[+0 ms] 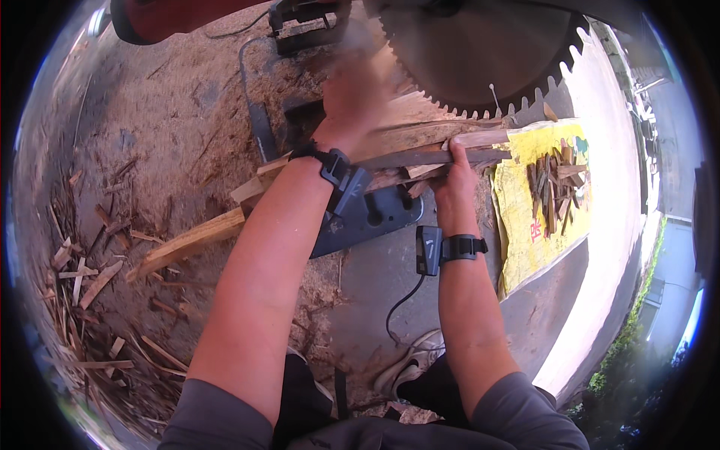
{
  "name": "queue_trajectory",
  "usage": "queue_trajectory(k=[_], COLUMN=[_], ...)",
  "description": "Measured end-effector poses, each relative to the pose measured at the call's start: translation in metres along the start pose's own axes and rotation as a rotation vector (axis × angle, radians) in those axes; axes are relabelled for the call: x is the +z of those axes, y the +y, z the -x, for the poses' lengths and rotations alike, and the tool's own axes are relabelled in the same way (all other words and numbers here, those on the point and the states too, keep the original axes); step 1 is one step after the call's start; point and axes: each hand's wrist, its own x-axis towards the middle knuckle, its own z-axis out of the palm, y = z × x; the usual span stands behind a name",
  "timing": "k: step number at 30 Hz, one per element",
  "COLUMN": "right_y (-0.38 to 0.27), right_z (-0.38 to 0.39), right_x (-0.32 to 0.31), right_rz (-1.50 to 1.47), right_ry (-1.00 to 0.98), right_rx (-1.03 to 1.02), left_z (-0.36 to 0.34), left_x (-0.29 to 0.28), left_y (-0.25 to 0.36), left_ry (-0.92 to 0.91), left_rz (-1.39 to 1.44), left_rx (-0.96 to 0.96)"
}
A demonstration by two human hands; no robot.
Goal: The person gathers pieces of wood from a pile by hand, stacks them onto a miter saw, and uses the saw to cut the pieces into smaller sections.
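Observation:
A bundle of wood strips [420, 157] lies crosswise below a large round toothed saw blade [480, 56]. My right hand [456, 184] is closed around the right part of the bundle, its thumb laid over the top. The strips' right ends stick out past it, just under the blade's teeth. My left hand [356, 97] reaches forward over the wood, left of the blade. It is smeared by motion and its fingers do not show clearly. Below the strips lies a dark machine base [397, 217] with holes in it.
A yellow sack [517, 255] on the right bears a heap of short wood pieces [555, 187]. Wood scraps [94, 281] litter the sawdust-covered floor at left, near a long curved piece [191, 241]. A red housing [172, 16] and a black bracket [307, 26] sit at the top.

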Motion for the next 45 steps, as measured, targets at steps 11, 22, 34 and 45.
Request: queue_trajectory(k=[11,22,34,45], right_y=[-0.015,0.007,0.0,-0.016], right_z=[0.029,-0.004,0.011,0.035], right_x=[0.014,0.005,0.002,0.015], right_rz=[-0.047,-0.063,-0.091,-0.252], right_ry=[-0.068,-0.05,-0.186,-0.279], right_rx=[-0.023,-0.126,-0.014,-0.047], left_z=[0.014,0.109,0.105,0.116], left_x=[-0.023,-0.058,-0.046,-0.04], left_y=[-0.012,-0.007,-0.013,-0.03], left_ry=[0.05,-0.055,-0.141,-0.063], left_rz=[0.409,0.661,0.58,0.14], left_rx=[0.238,0.428,0.609,0.707])
